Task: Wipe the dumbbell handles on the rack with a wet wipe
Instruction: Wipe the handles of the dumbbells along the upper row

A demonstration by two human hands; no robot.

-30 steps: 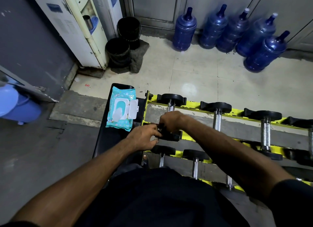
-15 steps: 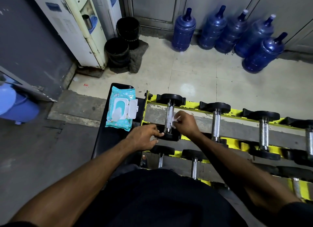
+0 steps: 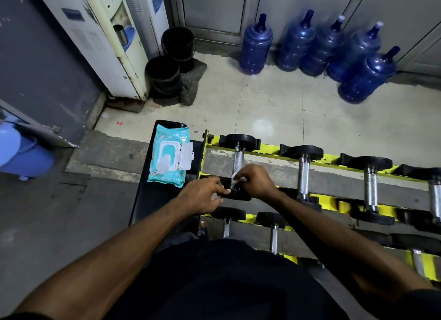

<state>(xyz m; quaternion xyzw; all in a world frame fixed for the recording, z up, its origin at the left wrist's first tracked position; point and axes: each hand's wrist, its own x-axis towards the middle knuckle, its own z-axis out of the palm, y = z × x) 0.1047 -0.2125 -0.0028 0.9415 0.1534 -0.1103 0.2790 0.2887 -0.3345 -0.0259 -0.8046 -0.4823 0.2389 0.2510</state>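
Grip check: what held what?
– The right hand (image 3: 259,182) pinched the wet wipe (image 3: 235,178) at the near end of the leftmost dumbbell handle (image 3: 238,161) on the rack (image 3: 269,150)'s top row. The left hand (image 3: 202,195) curled round its near head (image 3: 238,195).
– Axis?
– It ran straight away from the right hand. The wipe's wrap underneath was hidden.

I find no legible text, brand, number or sign in the head view. The wet wipe pack (image 3: 170,157), on the black bench (image 3: 152,200) at the left end of the rack (image 3: 269,150), carries printed cartoon figures but no wording I can read. The water dispenser (image 3: 100,40) bears a blue label (image 3: 70,14), its lettering too small. The dumbbell heads (image 3: 239,140) are too dark to read.
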